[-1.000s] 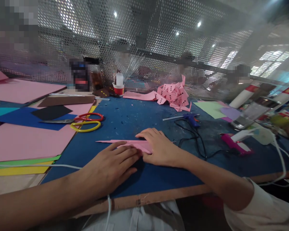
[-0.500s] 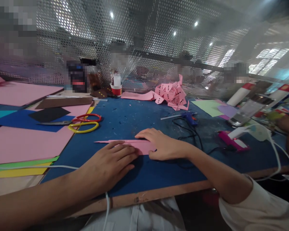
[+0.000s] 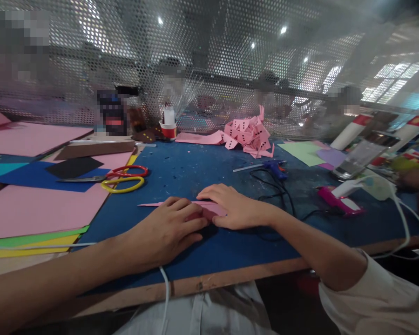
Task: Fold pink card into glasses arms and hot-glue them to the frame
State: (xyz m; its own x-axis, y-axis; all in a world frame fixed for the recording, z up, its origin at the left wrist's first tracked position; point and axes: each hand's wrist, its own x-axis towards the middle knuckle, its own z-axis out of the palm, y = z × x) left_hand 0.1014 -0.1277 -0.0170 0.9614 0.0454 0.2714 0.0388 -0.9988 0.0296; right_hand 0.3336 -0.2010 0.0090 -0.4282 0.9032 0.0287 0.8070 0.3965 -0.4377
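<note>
Fingers of the left hand (image 3: 169, 228) have bunched up and shifted toward the right hand (image 3: 242, 211) since the earlier frame, and less of the folded pink paper (image 3: 214, 211) shows between them. It lies flat near the front edge of the counter (image 3: 230, 251), its long axis running left to right, roughly along that edge, with the thin tip poking out past the left hand's knuckles. Both hands are on the paper, nearly together: the left comes over its near side, while the right spans it with fingers beyond and thumb nearer the body. Whether either pinches it, I cannot tell. Scissors (image 3: 106, 178) lie toward the counter's left edge, and a blue glue gun (image 3: 276, 170) sits beyond the right hand, toward the far edge.
</note>
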